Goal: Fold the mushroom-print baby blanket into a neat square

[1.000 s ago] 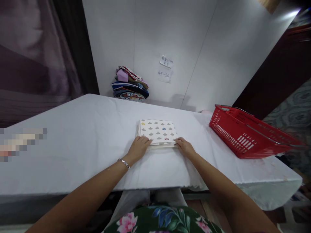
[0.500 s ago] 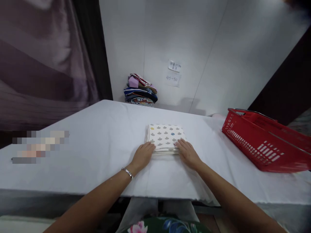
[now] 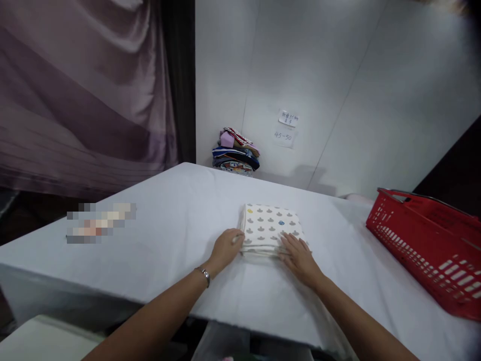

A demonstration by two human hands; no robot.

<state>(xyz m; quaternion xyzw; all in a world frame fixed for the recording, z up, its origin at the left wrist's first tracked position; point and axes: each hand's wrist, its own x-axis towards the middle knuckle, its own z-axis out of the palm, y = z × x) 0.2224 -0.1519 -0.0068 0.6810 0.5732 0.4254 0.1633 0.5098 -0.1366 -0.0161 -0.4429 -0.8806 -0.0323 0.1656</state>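
Observation:
A white folded cloth (image 3: pixel 268 223) with grey duck-like prints, plus a yellow and a blue one, lies in layers on the white-covered table (image 3: pixel 180 230). At its near left corner, my left hand (image 3: pixel 226 249) has its fingers curled around the edge, and a bracelet circles that wrist. My right hand (image 3: pixel 301 259) rests flat over the near right corner with its fingers stretched out. That corner is partly hidden beneath it.
A red plastic basket (image 3: pixel 421 245) stands on the table at the right. A stack of folded fabrics (image 3: pixel 236 153) is by the white wall at the back. Paper notes (image 3: pixel 284 136) hang on the wall. A blurred-out item (image 3: pixel 101 223) lies at the left.
The view has turned left, so everything sits further right and lower. My left fingers, flat on the cloth before, now curl at its left corner. My right hand stays on the near right corner.

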